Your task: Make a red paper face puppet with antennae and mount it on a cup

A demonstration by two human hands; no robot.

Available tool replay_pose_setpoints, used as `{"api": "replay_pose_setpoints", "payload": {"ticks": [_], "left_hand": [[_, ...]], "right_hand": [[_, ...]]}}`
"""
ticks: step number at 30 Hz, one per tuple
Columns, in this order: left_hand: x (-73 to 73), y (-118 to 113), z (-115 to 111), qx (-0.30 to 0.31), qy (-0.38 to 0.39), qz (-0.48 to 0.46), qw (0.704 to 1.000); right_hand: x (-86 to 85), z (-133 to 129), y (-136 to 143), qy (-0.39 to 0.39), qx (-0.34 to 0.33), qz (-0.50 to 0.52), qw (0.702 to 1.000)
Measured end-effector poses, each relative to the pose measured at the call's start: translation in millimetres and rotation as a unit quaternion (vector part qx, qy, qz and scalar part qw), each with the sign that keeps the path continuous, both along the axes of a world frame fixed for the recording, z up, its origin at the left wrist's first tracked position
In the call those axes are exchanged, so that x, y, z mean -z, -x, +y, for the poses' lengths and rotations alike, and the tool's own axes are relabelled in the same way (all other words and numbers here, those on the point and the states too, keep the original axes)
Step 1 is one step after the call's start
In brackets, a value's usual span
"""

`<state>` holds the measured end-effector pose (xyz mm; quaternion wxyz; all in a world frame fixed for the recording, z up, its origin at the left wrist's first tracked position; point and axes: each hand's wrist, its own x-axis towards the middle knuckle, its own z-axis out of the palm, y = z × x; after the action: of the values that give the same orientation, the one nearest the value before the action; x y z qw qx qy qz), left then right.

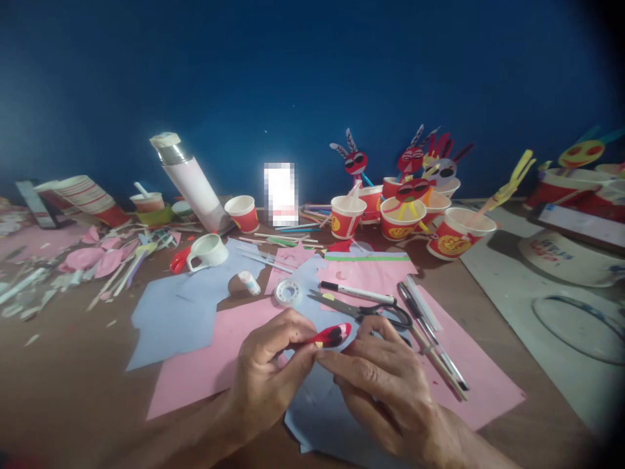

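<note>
Red paper cutout pinched between both my hands, long axis near level, tip pointing right and slightly up. Left hand grips its left end with thumb and forefinger; right hand closes fingertips under its right end. Just beyond the cutout: one pair of scissors, one tape roll, one marker
</note>
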<state>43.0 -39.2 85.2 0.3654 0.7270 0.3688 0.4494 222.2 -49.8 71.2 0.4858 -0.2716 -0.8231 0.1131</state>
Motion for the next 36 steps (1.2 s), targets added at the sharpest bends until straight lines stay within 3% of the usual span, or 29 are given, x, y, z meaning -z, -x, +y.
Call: {"api": "replay_pose_setpoints", "payload": {"ticks": [31,36], "left_hand": [[-1.3,-0.6,1.0,-0.009,0.023,-0.007,1.000],[-1.6,-0.9,0.1,0.005,0.048,-0.024,0.999]], "right_hand": [[4.2,-0.8,1.3,0.006,0.016,-0.006,1.000],[3.1,-1.2,1.0,0.035,0.006,-0.015,0.999]]}}
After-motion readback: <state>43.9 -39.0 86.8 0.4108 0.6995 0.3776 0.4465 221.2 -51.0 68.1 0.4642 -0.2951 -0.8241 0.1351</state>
